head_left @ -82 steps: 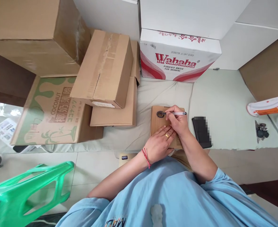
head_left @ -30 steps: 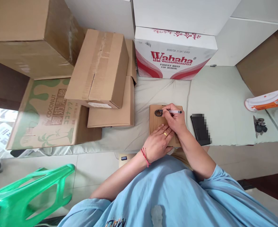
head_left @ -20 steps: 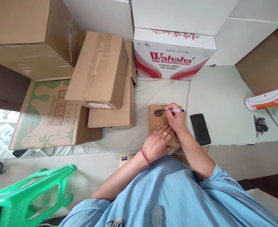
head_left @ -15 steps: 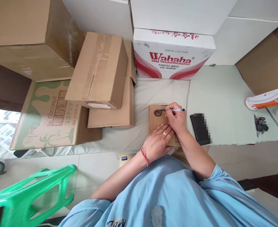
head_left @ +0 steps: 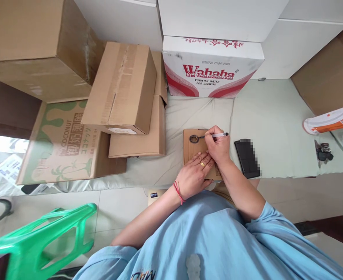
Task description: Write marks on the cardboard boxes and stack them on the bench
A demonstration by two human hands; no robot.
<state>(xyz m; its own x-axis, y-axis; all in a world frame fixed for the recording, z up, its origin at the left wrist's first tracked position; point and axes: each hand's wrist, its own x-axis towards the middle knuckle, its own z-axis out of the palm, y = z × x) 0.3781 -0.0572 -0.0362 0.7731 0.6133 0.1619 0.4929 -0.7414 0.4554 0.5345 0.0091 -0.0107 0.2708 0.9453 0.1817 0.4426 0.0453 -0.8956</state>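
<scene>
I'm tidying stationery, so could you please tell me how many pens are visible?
1: the pen in the right hand, over the small box that the left hand rests on. Others may be hidden.

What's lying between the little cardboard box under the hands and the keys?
In the head view, a black phone lies there on the pale cloth, with the right hand nearer the box.

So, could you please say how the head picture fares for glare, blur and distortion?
All in the head view: left hand, right hand and pen look fairly sharp; glare whitens a patch at the left edge and glints on the green stool; blocky pixels cover part of the phone; objects near the edges look stretched.
</scene>
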